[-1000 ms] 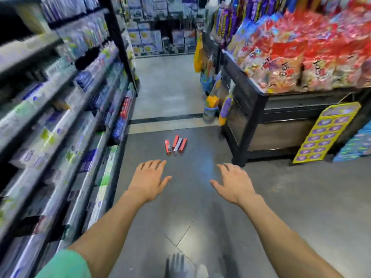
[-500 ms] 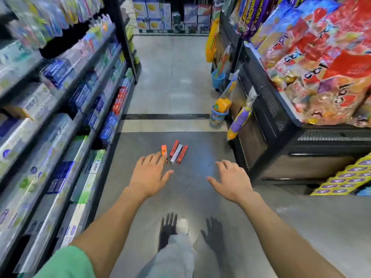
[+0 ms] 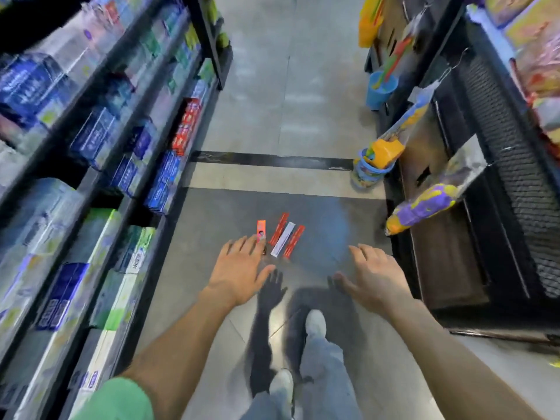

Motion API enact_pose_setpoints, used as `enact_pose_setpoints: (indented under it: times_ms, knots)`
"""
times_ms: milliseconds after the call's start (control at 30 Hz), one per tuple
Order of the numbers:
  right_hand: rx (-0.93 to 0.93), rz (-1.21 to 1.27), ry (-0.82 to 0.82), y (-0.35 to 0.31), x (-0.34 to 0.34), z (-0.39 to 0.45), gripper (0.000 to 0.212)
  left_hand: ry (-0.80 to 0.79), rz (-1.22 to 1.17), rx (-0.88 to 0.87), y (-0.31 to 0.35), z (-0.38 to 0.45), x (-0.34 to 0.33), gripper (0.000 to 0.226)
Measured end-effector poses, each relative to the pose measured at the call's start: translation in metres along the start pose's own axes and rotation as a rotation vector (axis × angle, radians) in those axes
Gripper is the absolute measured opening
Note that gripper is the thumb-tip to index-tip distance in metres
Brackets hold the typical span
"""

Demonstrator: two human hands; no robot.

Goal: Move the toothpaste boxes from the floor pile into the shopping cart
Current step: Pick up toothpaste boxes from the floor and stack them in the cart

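Observation:
Several toothpaste boxes lie side by side on the dark floor of a shop aisle: an orange one [image 3: 261,228], a red one [image 3: 279,228], a white one [image 3: 283,239] and another red one [image 3: 294,241]. My left hand [image 3: 240,270] is stretched out flat with straight fingers, its fingertips overlapping the near end of the orange box in the picture. My right hand [image 3: 373,277] is also spread open, off to the right of the boxes, holding nothing. No shopping cart is in view.
Shelves [image 3: 100,165] of boxed goods run along the left. A black display stand [image 3: 472,165] with hanging toys and snack bags stands on the right, with a toy bucket [image 3: 368,174] at its foot. My legs and white shoes [image 3: 315,324] are below.
I have walked closer to the boxes and the view has tilted down. Both hands stay spread and now reach nearer the boxes; the left one overlaps the orange box.

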State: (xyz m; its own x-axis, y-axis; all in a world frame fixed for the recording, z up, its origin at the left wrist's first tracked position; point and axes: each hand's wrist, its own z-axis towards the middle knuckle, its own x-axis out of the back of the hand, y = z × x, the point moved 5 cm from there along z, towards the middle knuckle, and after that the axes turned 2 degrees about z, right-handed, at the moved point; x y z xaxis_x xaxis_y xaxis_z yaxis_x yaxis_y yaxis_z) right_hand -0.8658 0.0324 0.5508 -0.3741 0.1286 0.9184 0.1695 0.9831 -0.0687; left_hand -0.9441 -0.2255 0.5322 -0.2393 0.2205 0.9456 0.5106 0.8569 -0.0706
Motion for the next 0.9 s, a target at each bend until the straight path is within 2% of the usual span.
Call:
enact_pose_setpoints:
  times_ms: [133,267,433,700,900]
  knots:
    - [0.017,0.020,-0.018,0.019,-0.037,0.099,0.071,0.008,-0.064,0.074,-0.009,0.095,-0.049,0.085]
    - [0.022,0.039,-0.057,0.028,-0.113,0.195,0.073,-0.027,-0.073,0.100,-0.017,0.182,-0.134,0.076]
    - [0.040,0.058,-0.090,0.026,-0.257,0.316,0.073,-0.025,-0.108,0.028,-0.027,0.287,-0.282,0.080]
    - [0.017,0.026,-0.056,0.021,-0.460,0.465,0.074,0.014,-0.108,-0.006,-0.035,0.402,-0.494,0.076]
    - [-0.078,0.174,0.001,-0.001,-0.530,0.517,0.071,0.101,-0.106,-0.073,-0.045,0.454,-0.557,0.084]
